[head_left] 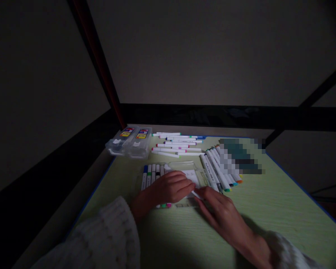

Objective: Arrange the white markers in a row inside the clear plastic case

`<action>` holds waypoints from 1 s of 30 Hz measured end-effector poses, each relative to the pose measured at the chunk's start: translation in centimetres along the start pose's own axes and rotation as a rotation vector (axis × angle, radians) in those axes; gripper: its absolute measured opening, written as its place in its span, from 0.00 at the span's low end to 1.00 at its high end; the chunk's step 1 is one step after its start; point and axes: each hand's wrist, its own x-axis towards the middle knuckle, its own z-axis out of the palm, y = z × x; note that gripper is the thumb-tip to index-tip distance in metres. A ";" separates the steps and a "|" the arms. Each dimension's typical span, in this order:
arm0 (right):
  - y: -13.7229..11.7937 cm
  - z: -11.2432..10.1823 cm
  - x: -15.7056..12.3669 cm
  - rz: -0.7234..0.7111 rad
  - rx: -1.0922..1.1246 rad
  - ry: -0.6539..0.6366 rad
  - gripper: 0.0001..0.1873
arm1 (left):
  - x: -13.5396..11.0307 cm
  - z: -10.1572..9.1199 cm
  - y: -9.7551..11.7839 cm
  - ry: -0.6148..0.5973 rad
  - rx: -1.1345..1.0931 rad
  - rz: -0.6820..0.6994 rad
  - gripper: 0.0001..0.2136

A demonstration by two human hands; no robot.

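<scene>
My left hand lies over a clear plastic tray with its fingers curled together; what they close on is hidden. Just right of it, my right hand pinches a slim white marker, whose visible end lies close to my left fingertips. Under both hands, a white paper-like sheet with a faint mark rests in the tray. White markers with blue, green and black bands stand side by side in the tray's left part, partly covered by my left hand.
Two clear lidded cases with bright labels sit at the table's back left. Several thin white markers lie loose at the back. A slanted row of thicker markers is on the right, beside a blurred-out dark item. Blue edging borders the pale green table.
</scene>
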 end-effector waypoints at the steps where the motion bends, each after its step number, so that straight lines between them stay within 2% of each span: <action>1: 0.0 0.0 0.0 0.003 -0.003 0.001 0.10 | 0.0 0.1 0.1 -0.010 -0.003 -0.003 0.08; 12: 0.3 0.1 -0.1 0.014 -0.055 -0.043 0.12 | 0.1 0.0 0.7 -0.141 -0.016 -0.013 0.10; 21: 0.3 -0.1 0.0 0.039 -0.076 -0.047 0.13 | -0.3 -0.1 -0.3 -0.106 0.026 -0.043 0.09; 30: 0.6 -0.3 -0.1 0.066 -0.078 -0.014 0.12 | -1.4 -0.6 -2.0 -0.115 0.004 -0.152 0.10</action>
